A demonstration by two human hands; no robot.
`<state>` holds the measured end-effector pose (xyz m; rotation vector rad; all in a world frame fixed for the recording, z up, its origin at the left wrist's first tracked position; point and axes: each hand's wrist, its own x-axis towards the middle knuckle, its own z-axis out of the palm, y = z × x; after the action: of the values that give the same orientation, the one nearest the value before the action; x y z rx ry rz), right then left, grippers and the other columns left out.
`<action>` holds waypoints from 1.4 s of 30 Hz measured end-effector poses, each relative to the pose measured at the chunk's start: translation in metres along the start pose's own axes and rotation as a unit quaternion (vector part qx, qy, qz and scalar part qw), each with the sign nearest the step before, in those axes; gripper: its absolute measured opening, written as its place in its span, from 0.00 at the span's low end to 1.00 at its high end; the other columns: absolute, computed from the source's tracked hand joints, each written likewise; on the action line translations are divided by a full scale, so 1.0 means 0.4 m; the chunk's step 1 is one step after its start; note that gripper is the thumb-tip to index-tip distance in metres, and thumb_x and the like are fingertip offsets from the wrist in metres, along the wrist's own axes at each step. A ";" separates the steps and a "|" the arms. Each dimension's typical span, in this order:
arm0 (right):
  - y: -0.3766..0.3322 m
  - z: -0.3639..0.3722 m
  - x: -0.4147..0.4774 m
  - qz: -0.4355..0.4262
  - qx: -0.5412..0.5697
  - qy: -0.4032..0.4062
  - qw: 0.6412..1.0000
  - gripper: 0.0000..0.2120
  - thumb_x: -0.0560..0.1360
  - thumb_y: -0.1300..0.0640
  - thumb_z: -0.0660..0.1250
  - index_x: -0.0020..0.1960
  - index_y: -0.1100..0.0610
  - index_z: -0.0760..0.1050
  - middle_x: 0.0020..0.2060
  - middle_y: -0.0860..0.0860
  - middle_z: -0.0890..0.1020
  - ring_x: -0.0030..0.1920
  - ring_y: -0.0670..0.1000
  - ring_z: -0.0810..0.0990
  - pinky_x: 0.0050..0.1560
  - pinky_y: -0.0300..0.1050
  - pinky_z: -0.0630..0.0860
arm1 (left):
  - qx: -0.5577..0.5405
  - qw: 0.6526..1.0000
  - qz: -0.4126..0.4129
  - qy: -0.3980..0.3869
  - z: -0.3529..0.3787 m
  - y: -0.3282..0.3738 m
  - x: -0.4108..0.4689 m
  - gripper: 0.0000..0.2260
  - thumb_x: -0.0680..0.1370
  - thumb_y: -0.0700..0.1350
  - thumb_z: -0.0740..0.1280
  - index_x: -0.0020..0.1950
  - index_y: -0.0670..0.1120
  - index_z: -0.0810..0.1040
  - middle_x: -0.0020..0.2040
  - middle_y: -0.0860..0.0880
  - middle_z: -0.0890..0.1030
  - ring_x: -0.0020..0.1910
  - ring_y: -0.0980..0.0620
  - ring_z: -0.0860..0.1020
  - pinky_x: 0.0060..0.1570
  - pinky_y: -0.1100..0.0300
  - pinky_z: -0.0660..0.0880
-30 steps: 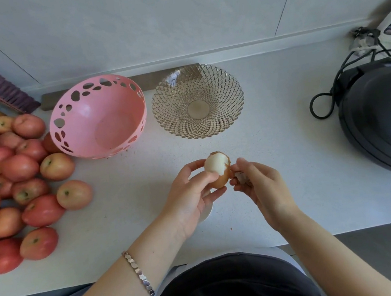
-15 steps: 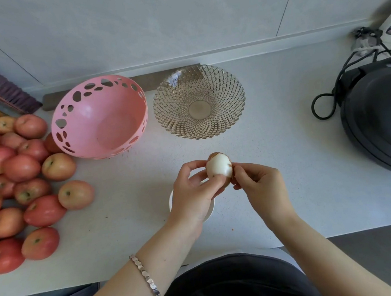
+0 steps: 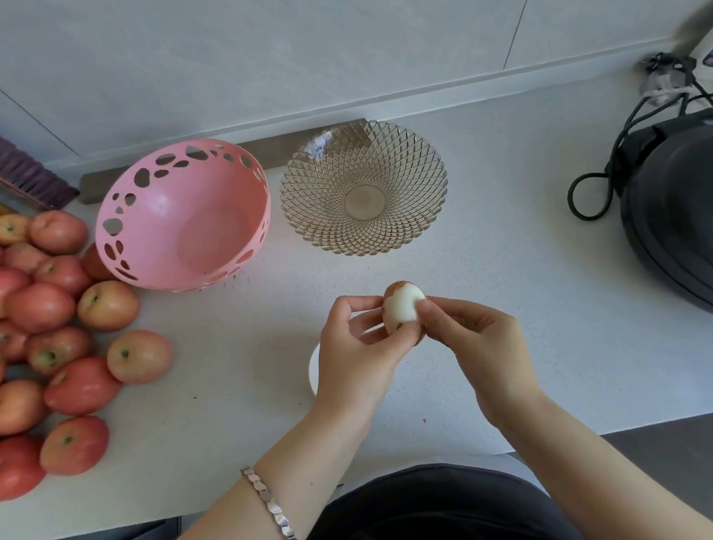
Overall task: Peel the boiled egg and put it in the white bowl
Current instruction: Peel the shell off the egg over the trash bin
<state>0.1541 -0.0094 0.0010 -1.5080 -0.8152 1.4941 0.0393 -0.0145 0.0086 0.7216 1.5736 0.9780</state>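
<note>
A boiled egg (image 3: 401, 306), mostly bare white with brown shell left at its top and lower right, is held above the counter. My left hand (image 3: 355, 358) grips it from the left with curled fingers. My right hand (image 3: 481, 344) pinches the egg's right side with thumb and fingertips. Under my left hand sits the white bowl (image 3: 313, 369); only its left rim shows.
A pink perforated bowl (image 3: 182, 217) and a clear patterned glass bowl (image 3: 363, 187) stand at the back. Several red apples (image 3: 44, 329) are piled on the left. A dark round appliance (image 3: 693, 225) with cables sits at the right.
More white egg is exposed than a second ago. My right hand has moved in from beside the egg and now pinches its right side. Both hands shifted slightly.
</note>
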 end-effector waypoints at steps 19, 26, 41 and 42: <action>0.012 0.011 0.013 -0.036 -0.054 0.071 0.995 0.07 0.74 0.61 0.64 0.39 0.56 0.80 0.31 0.48 0.82 0.29 0.41 0.78 0.35 0.30 0.75 | -0.131 0.986 -0.101 -0.029 -0.002 0.015 0.005 0.13 0.72 0.36 0.70 0.54 0.42 0.74 0.48 0.41 0.82 0.41 0.49 0.83 0.40 0.61 0.82; -0.006 -0.028 0.028 0.085 0.150 0.003 0.985 0.08 0.76 0.66 0.60 0.44 0.61 0.77 0.35 0.54 0.82 0.32 0.44 0.80 0.37 0.33 0.78 | -0.242 0.953 -0.143 -0.110 -0.024 0.028 0.017 0.06 0.76 0.35 0.62 0.50 0.40 0.77 0.38 0.45 0.84 0.38 0.51 0.83 0.43 0.58 0.81; -0.018 -0.018 0.014 -0.078 -0.137 0.005 0.987 0.07 0.69 0.56 0.71 0.46 0.54 0.82 0.33 0.50 0.80 0.30 0.41 0.72 0.32 0.28 0.71 | -0.152 0.977 -0.110 -0.101 -0.018 0.014 0.013 0.17 0.71 0.35 0.70 0.58 0.39 0.73 0.53 0.38 0.80 0.43 0.46 0.83 0.40 0.57 0.82; -0.014 -0.016 0.012 -0.098 -0.153 0.008 0.983 0.05 0.70 0.56 0.70 0.46 0.52 0.82 0.34 0.48 0.80 0.31 0.40 0.73 0.33 0.28 0.70 | -0.147 0.979 -0.109 -0.092 -0.017 0.013 0.011 0.17 0.70 0.35 0.71 0.58 0.39 0.73 0.52 0.39 0.80 0.43 0.46 0.83 0.39 0.58 0.82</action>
<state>0.1616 -0.0034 0.0036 -1.6045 -1.1908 1.2516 0.0316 -0.0098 0.0118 0.4103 1.2812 0.9273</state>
